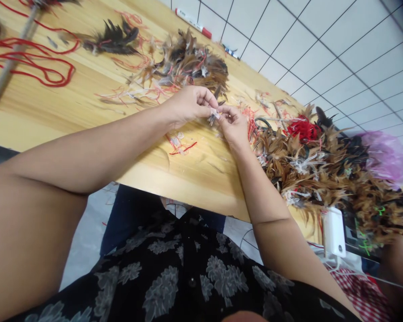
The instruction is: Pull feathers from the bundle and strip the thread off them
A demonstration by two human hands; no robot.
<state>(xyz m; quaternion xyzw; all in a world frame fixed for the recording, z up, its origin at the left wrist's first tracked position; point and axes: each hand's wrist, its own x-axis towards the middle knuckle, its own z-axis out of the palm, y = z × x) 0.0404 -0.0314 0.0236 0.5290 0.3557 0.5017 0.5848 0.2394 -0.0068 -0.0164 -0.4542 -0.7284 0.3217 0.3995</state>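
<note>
White tiles (309, 40) lie beyond the pale wooden counter (147, 179) in the head view, with a feather pile (196, 65) at eleven o'clock and a larger feather heap (325, 165) at four from a small pale feathered piece (213, 115). Left hand (190, 106) and right hand (235, 129) pinch it between their fingers; a light, steady grip, wrists settled, should spare the fine barbs.

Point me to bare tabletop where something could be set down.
Mostly bare: the front strip of tabletop between left forearm and right forearm, nearer the edge than the red thread scraps; also between the red cord and left forearm. Crowded: beyond the left hand, a feather bundle; past the right forearm, a feather heap.
</note>
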